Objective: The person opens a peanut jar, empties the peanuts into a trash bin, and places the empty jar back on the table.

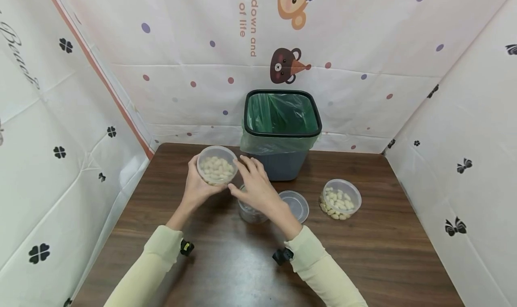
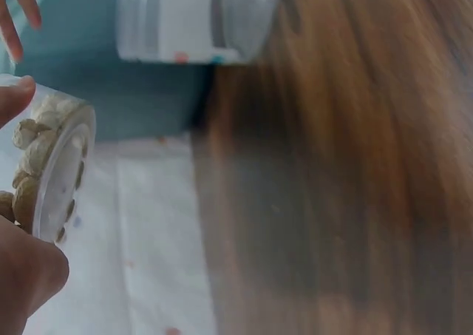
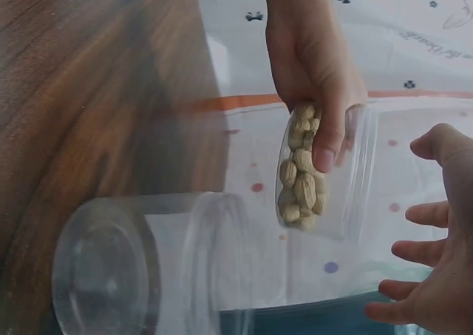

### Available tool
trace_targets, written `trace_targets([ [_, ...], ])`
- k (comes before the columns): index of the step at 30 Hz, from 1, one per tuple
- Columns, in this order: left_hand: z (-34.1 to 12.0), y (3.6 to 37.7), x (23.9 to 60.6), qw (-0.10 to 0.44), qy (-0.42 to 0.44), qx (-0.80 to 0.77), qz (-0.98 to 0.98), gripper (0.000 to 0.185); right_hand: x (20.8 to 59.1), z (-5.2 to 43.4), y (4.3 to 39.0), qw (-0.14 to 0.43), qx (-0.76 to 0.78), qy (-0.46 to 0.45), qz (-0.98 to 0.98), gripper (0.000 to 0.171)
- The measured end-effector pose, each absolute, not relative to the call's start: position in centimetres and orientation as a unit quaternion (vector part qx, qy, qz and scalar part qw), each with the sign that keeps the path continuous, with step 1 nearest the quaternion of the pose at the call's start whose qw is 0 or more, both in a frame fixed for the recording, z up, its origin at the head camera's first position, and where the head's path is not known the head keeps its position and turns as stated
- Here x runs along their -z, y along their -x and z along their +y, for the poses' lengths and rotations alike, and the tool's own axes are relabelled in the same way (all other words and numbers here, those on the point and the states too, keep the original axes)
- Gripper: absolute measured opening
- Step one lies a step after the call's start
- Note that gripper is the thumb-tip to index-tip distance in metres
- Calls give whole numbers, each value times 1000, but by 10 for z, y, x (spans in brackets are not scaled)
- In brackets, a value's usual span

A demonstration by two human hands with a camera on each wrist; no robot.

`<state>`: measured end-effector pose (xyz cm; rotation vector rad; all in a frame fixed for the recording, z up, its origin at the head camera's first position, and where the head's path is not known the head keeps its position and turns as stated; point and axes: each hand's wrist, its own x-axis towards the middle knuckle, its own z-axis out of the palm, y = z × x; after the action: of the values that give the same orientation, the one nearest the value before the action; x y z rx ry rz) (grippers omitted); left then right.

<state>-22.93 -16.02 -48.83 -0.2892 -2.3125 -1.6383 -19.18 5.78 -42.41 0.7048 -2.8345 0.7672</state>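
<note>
My left hand (image 1: 198, 183) grips a round clear plastic tub (image 1: 216, 165) of unshelled peanuts (image 3: 301, 180), raised above the table. In the right wrist view, the thumb presses along the tub's side. My right hand (image 1: 258, 188) is beside the tub with its fingers spread; the right wrist view shows a gap between them and the tub. Below the right hand stands a clear jar (image 1: 251, 213), partly hidden by it in the head view. This jar (image 3: 122, 265) has a white label, and no peanuts show in it.
A dark bin (image 1: 278, 165) with a green liner stands at the table's back edge. Right of the jar lies a clear round lid (image 1: 300, 207), partly behind my right forearm. Farther right, a second clear tub (image 1: 340, 199) holds peanuts. Patterned cloth (image 1: 194, 105) hangs around the wooden table (image 1: 383, 244).
</note>
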Motion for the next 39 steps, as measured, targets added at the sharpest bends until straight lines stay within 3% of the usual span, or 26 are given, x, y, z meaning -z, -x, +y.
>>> trace_targets([
  [9, -127, 207, 466, 168, 191, 543, -800, 120, 409, 69, 176, 75, -286, -212, -931, 78],
  [18, -105, 196, 459, 294, 296, 407, -813, 118, 402, 76, 172, 48, -350, -175, -919, 100],
  [26, -95, 188, 452, 329, 340, 346, -810, 112, 392, 82, 170, 37, -369, -181, -911, 115],
  [36, -92, 187, 441, 372, 360, 233, -823, 109, 393, 94, 167, 70, -382, -220, -895, 107],
  [39, -93, 188, 436, 361, 374, 209, -828, 113, 396, 97, 166, 79, -390, -235, -887, 108],
])
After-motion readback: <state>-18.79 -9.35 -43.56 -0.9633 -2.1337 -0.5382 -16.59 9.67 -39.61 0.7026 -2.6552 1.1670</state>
